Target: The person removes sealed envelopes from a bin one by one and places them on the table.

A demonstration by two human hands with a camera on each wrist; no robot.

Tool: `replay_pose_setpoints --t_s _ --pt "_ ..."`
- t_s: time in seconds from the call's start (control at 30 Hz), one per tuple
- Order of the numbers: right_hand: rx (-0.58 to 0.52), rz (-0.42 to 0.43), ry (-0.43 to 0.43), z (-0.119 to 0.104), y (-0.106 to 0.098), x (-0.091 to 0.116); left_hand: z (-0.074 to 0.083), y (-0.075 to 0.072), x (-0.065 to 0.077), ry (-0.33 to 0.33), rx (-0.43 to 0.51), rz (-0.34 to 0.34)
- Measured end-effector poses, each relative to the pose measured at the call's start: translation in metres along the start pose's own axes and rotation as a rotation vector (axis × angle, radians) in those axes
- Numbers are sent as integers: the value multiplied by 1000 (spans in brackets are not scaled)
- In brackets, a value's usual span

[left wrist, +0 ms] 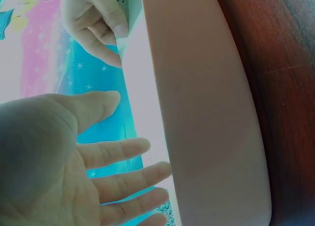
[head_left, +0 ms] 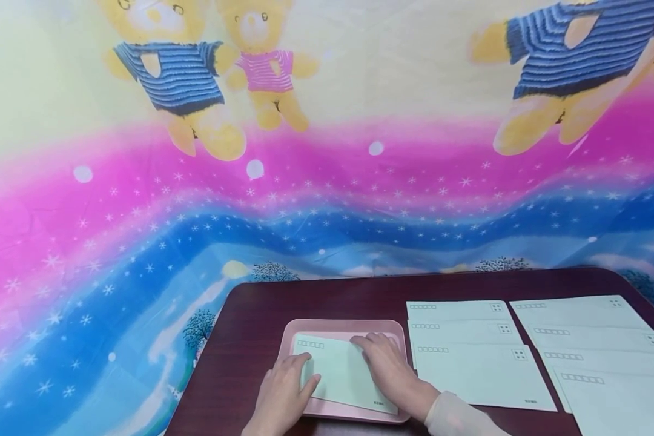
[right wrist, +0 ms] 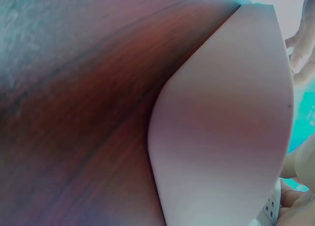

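A pale green envelope (head_left: 338,381), with a row of small boxes at its upper left, lies at a slight slant in a pink tray (head_left: 286,336). My left hand (head_left: 283,384) is at the envelope's left edge, and its fingers look spread and nearly straight in the left wrist view. At the envelope's right side, my right hand (head_left: 389,369) holds it with bent fingers, covering the upper right corner. Thumb and fingers of that hand meet the envelope's edge in the left wrist view. Mostly the tray's outer wall (right wrist: 221,113) fills the right wrist view.
Right of the tray, several overlapping envelopes (head_left: 479,375) form one column on the dark wooden table (head_left: 240,339). Another column of envelopes (head_left: 627,399) lies farther right. A printed cloth (head_left: 327,181) with toy bears hangs behind the table.
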State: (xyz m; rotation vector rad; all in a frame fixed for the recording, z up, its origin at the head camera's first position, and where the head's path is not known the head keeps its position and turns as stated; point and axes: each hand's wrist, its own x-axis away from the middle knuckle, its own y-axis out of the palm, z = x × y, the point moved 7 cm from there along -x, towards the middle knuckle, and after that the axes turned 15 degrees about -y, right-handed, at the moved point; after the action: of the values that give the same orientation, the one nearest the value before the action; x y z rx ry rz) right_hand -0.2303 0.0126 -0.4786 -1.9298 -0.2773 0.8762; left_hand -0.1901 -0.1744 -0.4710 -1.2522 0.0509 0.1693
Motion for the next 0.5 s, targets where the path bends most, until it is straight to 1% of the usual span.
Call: replay_pose_setpoints --t_s 0.3,0.5 --pt "6 34 -20 -6 -9 -1 0 -3 0 -14 1 -8" --pt "-21 62 15 -6 -14 -2 -1 -7 0 -7 -5 3"
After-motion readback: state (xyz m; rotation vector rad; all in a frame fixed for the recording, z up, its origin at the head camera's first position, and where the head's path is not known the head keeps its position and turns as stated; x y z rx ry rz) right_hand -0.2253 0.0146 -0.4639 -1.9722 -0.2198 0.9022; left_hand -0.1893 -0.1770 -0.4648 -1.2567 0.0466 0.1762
